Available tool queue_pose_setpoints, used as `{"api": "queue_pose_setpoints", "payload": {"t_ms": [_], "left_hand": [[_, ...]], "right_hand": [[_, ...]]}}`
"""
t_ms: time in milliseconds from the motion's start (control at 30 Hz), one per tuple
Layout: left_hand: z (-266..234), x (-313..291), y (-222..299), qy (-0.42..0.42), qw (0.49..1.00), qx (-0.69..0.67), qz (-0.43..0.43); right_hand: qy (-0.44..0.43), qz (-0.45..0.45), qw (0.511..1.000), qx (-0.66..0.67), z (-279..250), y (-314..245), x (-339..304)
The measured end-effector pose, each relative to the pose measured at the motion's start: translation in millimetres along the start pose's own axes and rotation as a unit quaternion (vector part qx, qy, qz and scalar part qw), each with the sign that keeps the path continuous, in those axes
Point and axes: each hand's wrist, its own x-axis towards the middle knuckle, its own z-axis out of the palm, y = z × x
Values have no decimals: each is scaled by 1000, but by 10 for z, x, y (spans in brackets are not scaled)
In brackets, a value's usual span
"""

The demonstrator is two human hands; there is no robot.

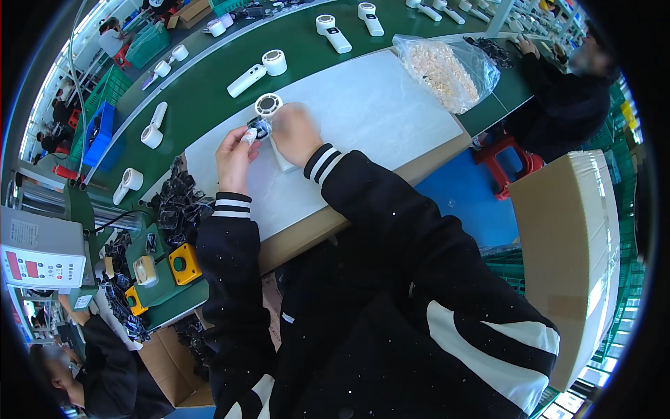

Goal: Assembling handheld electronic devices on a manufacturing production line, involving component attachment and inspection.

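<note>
A white handheld device with a ring-shaped round head [268, 105] lies on the pale sheet [363, 98] in front of me. My right hand [296, 133] is closed over it where the head meets the handle, its fingers partly blurred. Below that hand part of the white handle shows. Just left of it, my left hand [236, 157] pinches a small glossy black part [259, 128] against the device, below the round head. Something white wraps one fingertip of this hand. Where the black part meets the device is hidden.
Similar white devices [257, 74] lie along the green conveyor belt [202, 91]. A bag of small pale parts [441, 73] stands at the right. Black parts [178, 199] are heaped at the left, near a control box [43, 248]. Co-workers [569, 98] sit at right and lower left.
</note>
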Motion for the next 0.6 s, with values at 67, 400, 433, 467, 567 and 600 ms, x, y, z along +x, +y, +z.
{"api": "queue_pose_setpoints", "payload": {"t_ms": [67, 400, 433, 467, 567, 600], "left_hand": [[6, 6, 1, 8, 1000, 22, 7], [161, 14, 3, -15, 995, 81, 60], [166, 27, -19, -20, 992, 95, 75], [164, 42, -35, -25, 990, 109, 89], [145, 93, -73, -29, 971, 212, 102], [135, 109, -85, -31, 958, 263, 108]], "right_hand": [[56, -31, 997, 38, 25, 32, 0], [-99, 39, 977, 184, -375, 30, 152], [-116, 39, 980, 157, -387, 34, 159], [-133, 39, 982, 130, -387, 35, 168], [-134, 17, 989, 54, -392, 15, 175], [-134, 6, 991, 17, -392, 10, 176]]}}
